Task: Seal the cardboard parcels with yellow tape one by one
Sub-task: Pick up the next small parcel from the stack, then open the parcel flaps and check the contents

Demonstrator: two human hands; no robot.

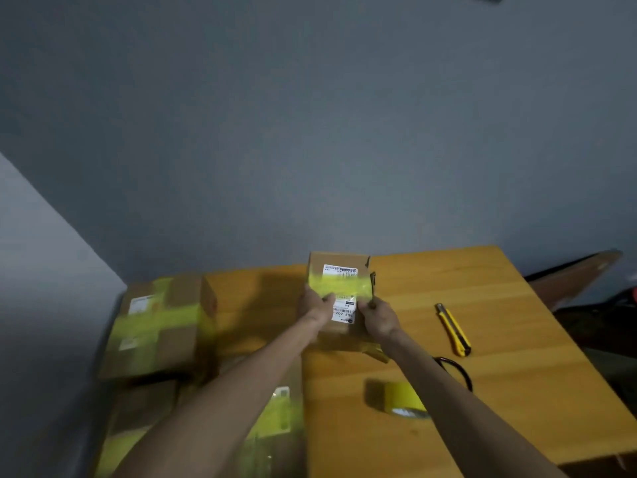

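Note:
A small cardboard parcel (339, 270) with a white label and a band of yellow tape across its top is held over the wooden table (499, 391). My left hand (315, 305) grips its left side, thumb on the top face. My right hand (377, 317) grips the right side near a loose flap. The yellow tape roll (401, 398) lies on the table below my right forearm. A yellow utility knife (453, 329) lies to the right.
A larger taped parcel (162, 322) stands at the left, with more taped boxes (272, 429) below it near my left arm. Black scissor handles (455, 369) peek out beside my right forearm. A flat cardboard sheet (579, 274) leans past the table's right edge.

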